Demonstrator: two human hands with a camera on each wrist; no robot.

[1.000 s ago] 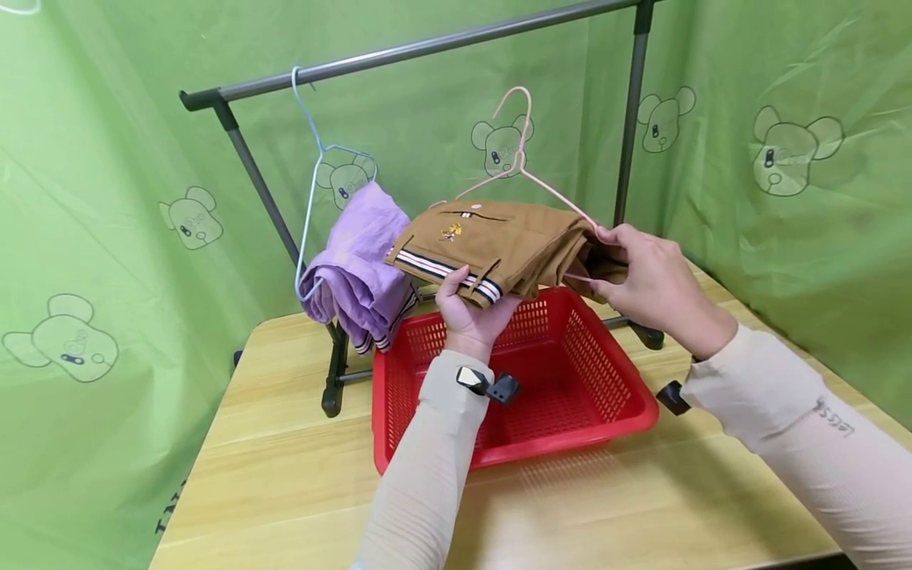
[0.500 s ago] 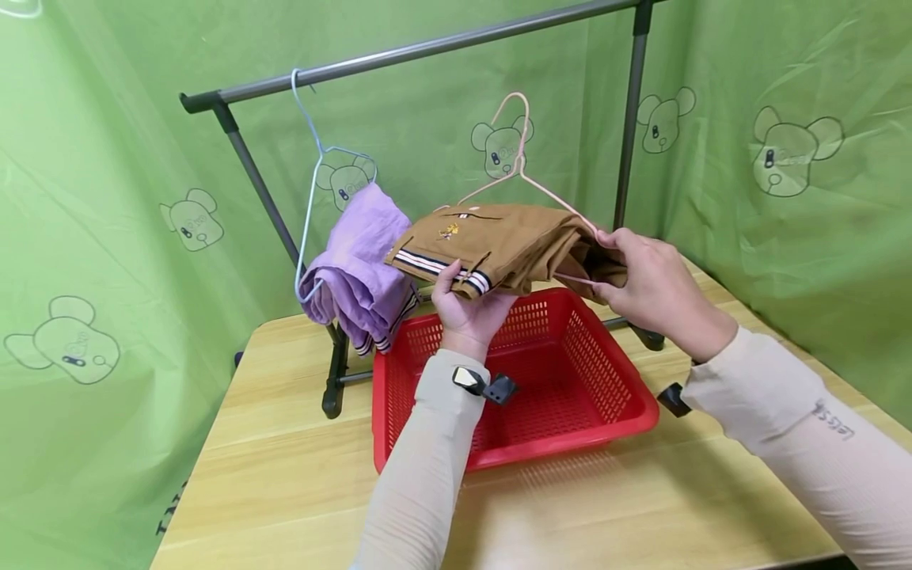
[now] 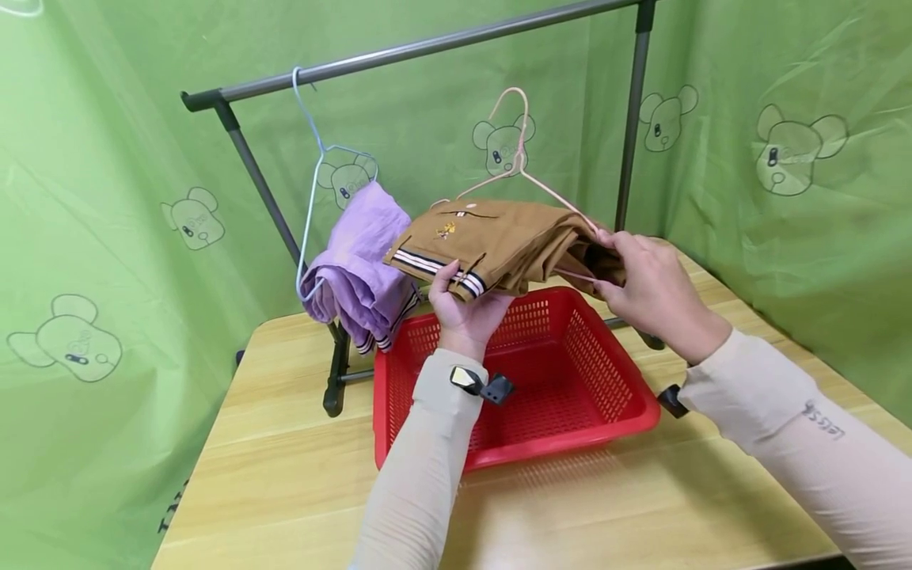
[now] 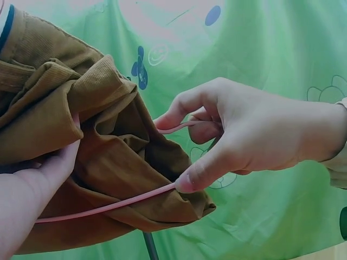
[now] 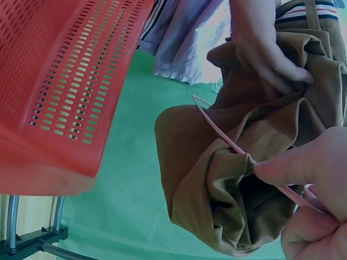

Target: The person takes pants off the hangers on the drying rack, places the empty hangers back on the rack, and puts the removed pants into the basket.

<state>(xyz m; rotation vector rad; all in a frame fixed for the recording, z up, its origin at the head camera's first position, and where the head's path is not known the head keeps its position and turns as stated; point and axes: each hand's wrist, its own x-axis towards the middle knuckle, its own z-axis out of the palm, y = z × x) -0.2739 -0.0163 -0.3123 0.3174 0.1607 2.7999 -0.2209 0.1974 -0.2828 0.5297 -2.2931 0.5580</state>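
Note:
Brown trousers with a striped waistband lie folded over the lower bar of a pink hanger, held in the air above a red basket. My left hand grips them at the waistband, thumb on top and the other fingers underneath. At the hanger's right end, my right hand pinches the pink wire. In the left wrist view the right thumb presses on the lower bar, beside the bunched brown cloth. The right wrist view shows left fingers tucked among the folds.
A grey rack stands on the wooden table. From its left end hangs a blue hanger carrying a purple garment with striped edges. Green curtain surrounds the table.
The left hand and the waistband have shifted slightly left and up. The right hand keeps its pinch on the hanger, almost in place; the basket and purple garment have not moved.

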